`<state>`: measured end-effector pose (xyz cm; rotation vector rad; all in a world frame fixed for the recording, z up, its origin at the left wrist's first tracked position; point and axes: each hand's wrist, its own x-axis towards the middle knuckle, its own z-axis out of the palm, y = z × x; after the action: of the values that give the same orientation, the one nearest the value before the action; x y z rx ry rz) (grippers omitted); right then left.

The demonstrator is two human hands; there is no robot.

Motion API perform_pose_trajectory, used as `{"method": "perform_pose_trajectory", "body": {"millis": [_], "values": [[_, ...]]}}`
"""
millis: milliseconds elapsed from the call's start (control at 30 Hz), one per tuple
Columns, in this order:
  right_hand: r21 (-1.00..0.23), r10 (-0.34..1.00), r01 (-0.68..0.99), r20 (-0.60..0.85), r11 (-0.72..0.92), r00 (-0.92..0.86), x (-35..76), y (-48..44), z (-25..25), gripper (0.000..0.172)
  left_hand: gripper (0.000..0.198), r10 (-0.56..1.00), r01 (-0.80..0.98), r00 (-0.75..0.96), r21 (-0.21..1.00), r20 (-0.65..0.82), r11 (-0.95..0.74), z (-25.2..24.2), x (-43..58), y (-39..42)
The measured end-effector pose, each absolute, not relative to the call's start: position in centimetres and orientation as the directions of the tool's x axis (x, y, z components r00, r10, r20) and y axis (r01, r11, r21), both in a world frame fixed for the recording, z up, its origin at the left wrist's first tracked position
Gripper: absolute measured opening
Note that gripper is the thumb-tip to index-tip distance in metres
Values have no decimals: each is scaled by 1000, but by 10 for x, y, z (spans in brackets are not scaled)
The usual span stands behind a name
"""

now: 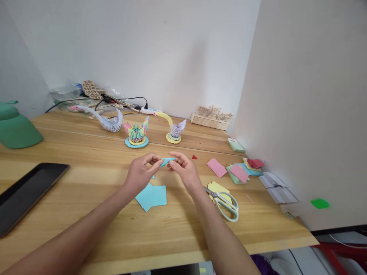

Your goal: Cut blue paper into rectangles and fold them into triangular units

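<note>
A small folded piece of blue paper [167, 162] is held above the table between both hands. My left hand [142, 170] pinches its left end between thumb and fingers. At its right end, my right hand [185, 170] grips it in the same way, with the thumb in front. Below my hands lie loose blue paper sheets [151, 196], overlapping at angles. A tiny blue scrap [153, 177] shows just under my left hand. Beside my right forearm, scissors [226, 204] with pale handles rest partly on yellow paper sheets [219, 188].
Paper swans [110, 123] and a colourful folded-paper model [137, 135] stand toward the back. Pink sheets [216, 168] and more coloured stacks lie at the right by the wall. A dark tablet [28, 194] and a green container [18, 128] are at the left. A wooden box [210, 120] stands behind.
</note>
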<state>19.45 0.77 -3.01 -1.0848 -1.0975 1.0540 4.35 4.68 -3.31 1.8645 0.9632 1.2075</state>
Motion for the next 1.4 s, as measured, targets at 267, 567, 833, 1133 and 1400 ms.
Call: {"method": "perform_pose_trajectory", "body": {"millis": [267, 567, 833, 1133, 1400], "values": [[-977, 978, -133, 144, 164, 150, 192, 8, -31, 29, 23, 740, 387, 333, 632, 584, -672, -42, 43, 49], [-979, 963, -43, 186, 197, 194, 188, 8, -37, 25, 25, 639, 494, 400, 433, 657, -754, -46, 42, 51], [-986, 967, -63, 140, 156, 215, 185, 6, -30, 28, 26, 713, 552, 435, 463, 549, -693, -45, 41, 51], [-987, 967, -19, 149, 157, 206, 186, 6, -34, 28, 25, 749, 534, 421, 528, 511, -660, -44, 43, 49], [-987, 967, 2, 157, 159, 200, 185, 5, -32, 26, 26, 740, 533, 426, 517, 520, -670, -42, 44, 47]]}}
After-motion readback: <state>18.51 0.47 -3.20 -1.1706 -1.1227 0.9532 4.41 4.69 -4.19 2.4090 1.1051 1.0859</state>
